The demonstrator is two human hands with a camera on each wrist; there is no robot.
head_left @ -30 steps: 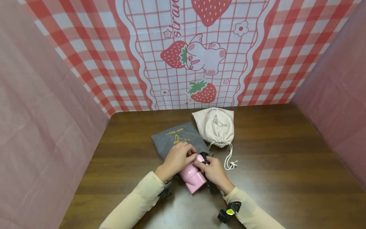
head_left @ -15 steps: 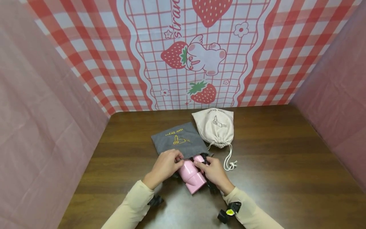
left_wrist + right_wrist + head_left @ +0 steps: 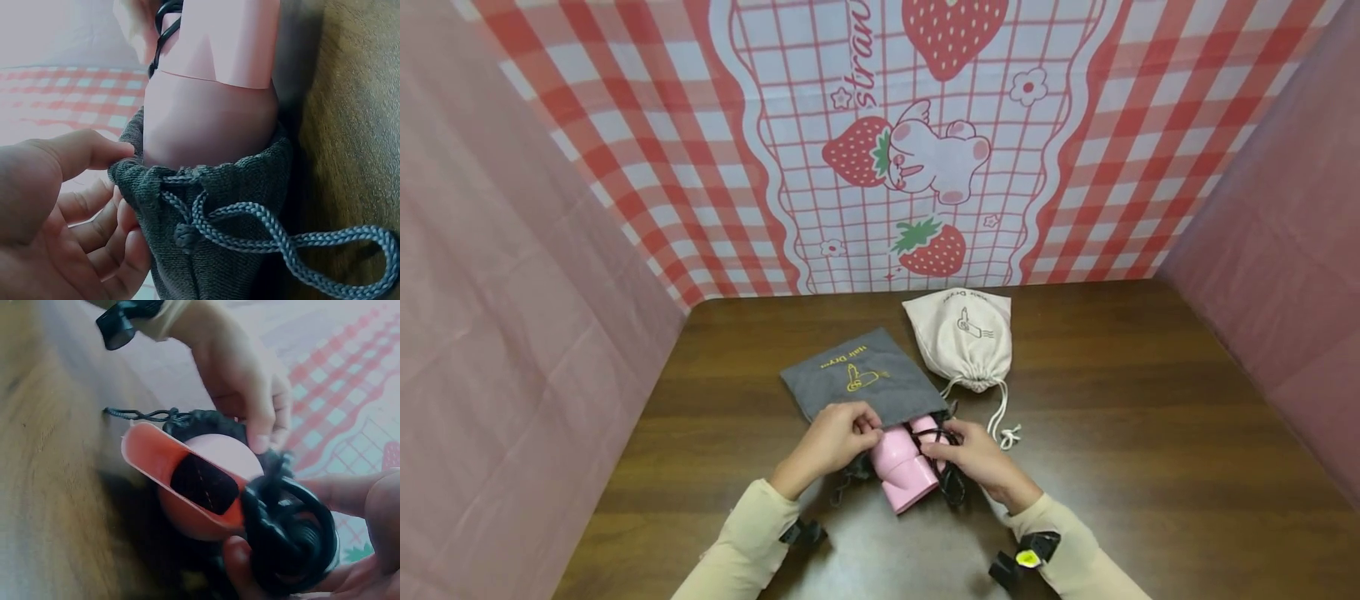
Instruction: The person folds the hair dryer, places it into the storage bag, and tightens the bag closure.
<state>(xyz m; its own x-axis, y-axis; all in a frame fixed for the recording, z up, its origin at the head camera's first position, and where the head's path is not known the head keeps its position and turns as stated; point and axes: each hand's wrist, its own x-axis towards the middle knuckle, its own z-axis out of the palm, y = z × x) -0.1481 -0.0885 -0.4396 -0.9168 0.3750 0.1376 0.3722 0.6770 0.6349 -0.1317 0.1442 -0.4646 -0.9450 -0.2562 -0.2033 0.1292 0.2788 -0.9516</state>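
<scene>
Pink dryer slants lengthwise — nozzle pointing out of grey bag.

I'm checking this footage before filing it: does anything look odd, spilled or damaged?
One oddity: the strawberry-print backdrop hangs sideways, its lettering and animal figure turned on their sides. On the table, I see nothing spilled or damaged; the pink hair dryer sits partly inside the gray pouch, its black cord bundled alongside.
</scene>
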